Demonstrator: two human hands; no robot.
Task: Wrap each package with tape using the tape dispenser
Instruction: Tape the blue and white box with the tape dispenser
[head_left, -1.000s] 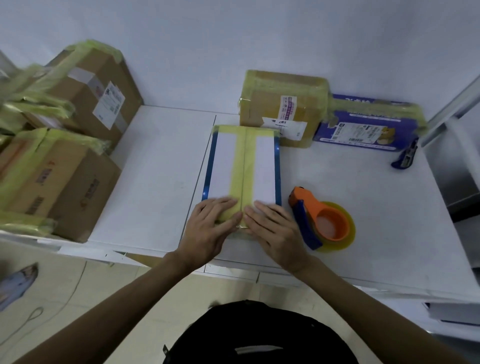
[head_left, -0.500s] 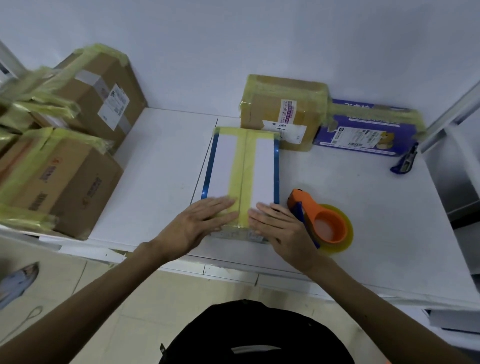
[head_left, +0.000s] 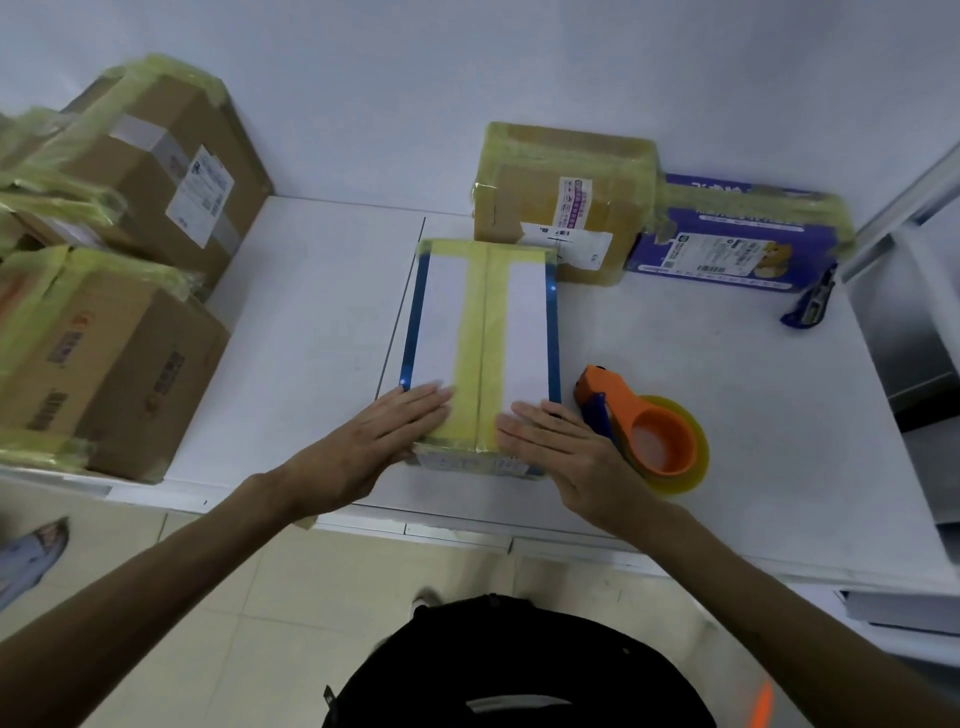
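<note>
Both hands, left (head_left: 387, 441) and right (head_left: 561, 447), lie flat with straight fingers on the box (head_left: 483, 332); the dispenser (head_left: 644, 431) sits just right of the right fingers.

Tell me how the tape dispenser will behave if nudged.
The tape dispenser lies with its roll flat on the table, so it should slide rather than roll. It looks like plastic, so probably light and stiff.

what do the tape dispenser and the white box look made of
Tape dispenser: likely moulded plastic, going by its smooth orange shell and blue part. Its tape roll: glossy translucent yellow film. White box: probably coated cardboard, with a smooth white top and blue edges.
</note>
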